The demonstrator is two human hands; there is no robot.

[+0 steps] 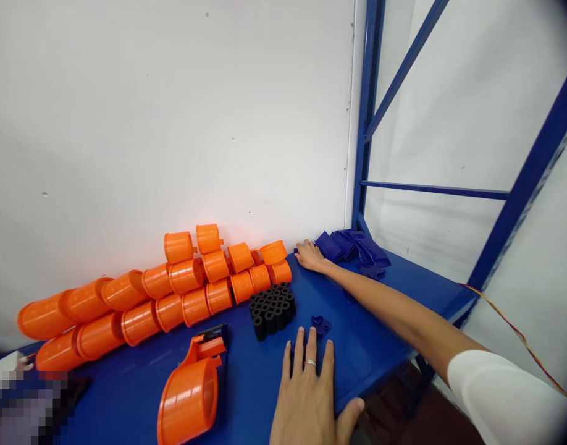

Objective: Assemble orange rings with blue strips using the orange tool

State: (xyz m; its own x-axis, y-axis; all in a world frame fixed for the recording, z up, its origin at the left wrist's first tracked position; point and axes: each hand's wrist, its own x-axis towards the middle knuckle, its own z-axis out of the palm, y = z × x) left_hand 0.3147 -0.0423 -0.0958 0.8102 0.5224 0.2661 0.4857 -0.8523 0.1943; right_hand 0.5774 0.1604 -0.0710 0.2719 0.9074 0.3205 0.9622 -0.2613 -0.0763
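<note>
My left hand (306, 395), with a ring on one finger, lies flat with fingers spread near the front of the blue table (371, 346). Just beyond its fingertips is a small dark blue plastic piece (320, 324). My right hand (310, 255) reaches across to the back of the table by the wall, palm down with fingers apart; a bit of dark blue shows at its fingertips. Right beside it lies a pile of flat dark blue plastic pieces (352, 247). Between the hands and the orange parts stands a block of black foam-like tubes (272, 309).
Orange plastic cups (139, 321) are stacked in rows along the wall. One larger-looking orange cup with a handle (188, 398) sits in front, against a black part. A blue metal frame (367, 123) rises at the right, with a coloured wire (515, 330) beside it.
</note>
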